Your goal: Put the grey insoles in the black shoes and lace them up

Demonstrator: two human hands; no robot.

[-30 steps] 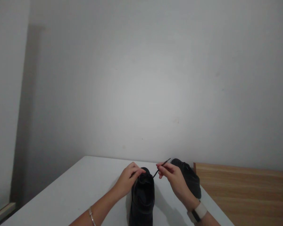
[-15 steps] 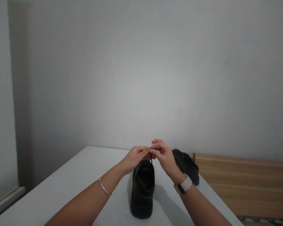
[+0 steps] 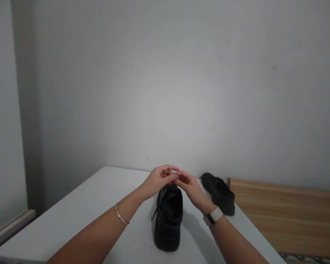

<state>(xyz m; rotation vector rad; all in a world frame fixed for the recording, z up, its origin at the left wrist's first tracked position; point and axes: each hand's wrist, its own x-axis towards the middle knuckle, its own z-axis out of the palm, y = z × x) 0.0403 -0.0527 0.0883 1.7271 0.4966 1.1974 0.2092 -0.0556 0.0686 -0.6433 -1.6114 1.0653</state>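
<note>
Black shoe [image 3: 167, 234] on white table [image 3: 104, 189], lace end [image 3: 154, 214] loose at its left — no bow visible. Left hand [image 3: 160, 179], right hand [image 3: 190, 186] meet above its far end — can't tell what's gripped. Second shoe [image 3: 222, 200] right.

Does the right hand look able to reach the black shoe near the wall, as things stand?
Probably yes. The right hand is close to the shoe near the wall, with nothing visible between. But it seems to meet the left hand by the nearer shoe, so it may need to part first.
</note>
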